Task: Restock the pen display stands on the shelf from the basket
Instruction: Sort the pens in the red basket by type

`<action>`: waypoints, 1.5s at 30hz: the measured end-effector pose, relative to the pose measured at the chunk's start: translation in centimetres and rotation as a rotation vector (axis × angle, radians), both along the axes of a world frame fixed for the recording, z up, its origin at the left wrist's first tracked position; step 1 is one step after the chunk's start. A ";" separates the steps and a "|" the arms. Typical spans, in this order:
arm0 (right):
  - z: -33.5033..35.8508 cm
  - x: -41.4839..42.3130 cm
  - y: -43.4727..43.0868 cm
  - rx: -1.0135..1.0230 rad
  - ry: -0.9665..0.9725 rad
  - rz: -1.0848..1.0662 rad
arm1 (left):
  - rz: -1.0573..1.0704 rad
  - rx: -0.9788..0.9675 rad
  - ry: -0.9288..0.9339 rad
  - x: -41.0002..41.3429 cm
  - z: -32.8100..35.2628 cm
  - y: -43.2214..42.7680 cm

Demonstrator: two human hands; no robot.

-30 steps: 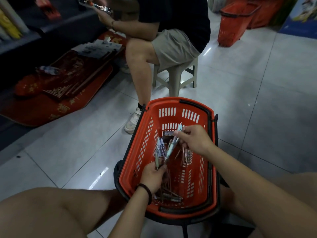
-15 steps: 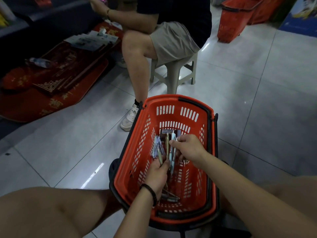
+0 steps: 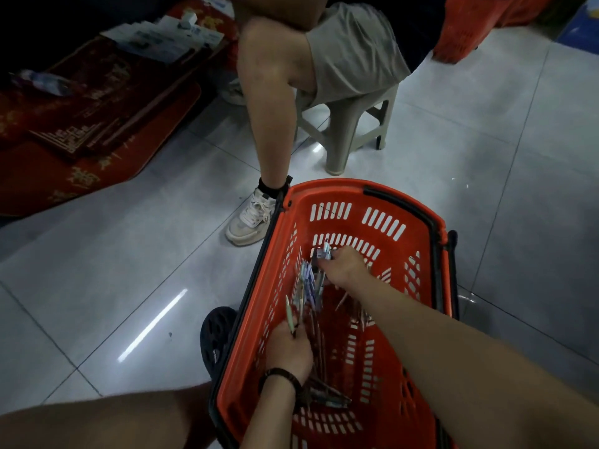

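Note:
An orange plastic basket (image 3: pixel 418 222) with black handles stands on the tiled floor in front of me, with loose pens (image 3: pixel 324 392) scattered on its bottom. My left hand (image 3: pixel 288 350) is inside the basket near its left wall and grips a bunch of pens (image 3: pixel 303 288) that fan up and away from it. My right hand (image 3: pixel 345 265) reaches deep toward the far end and pinches a small pen or packet (image 3: pixel 322 253) there. No shelf or display stand is in view.
A person sits on a grey plastic stool (image 3: pixel 350 124) just beyond the basket, one white shoe (image 3: pixel 251 217) touching its far left corner. A red mat (image 3: pixel 81 131) with boxes and papers lies at the left. Another orange basket (image 3: pixel 470 34) stands at the back right.
My right hand has dropped from above the bunch and moved to the basket's far end. My left hand kept its grip on the bunch. The camera tilted down and closer.

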State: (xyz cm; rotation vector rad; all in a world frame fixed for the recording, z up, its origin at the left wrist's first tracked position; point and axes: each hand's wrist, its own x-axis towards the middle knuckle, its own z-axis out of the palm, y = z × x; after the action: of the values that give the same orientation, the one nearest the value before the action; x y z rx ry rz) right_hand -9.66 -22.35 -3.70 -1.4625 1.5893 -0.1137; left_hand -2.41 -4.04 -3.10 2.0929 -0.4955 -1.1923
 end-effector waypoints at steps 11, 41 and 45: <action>-8.3 6.4 -2.2 0.001 0.116 -0.114 | 0.050 0.105 0.210 1.5 -3.6 -0.3; -3.8 3.0 -1.7 0.161 -0.312 -0.062 | 0.121 -0.021 0.199 0.7 -2.8 -1.6; 2.5 0.5 -1.2 0.232 -0.344 0.380 | 0.000 -0.066 0.235 0.1 -2.9 -1.7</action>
State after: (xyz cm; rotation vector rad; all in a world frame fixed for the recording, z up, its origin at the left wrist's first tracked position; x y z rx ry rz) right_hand -9.12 -23.51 -1.21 -1.4456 0.9965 0.0374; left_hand -2.31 -5.70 -6.01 1.8666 -0.4199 -1.3819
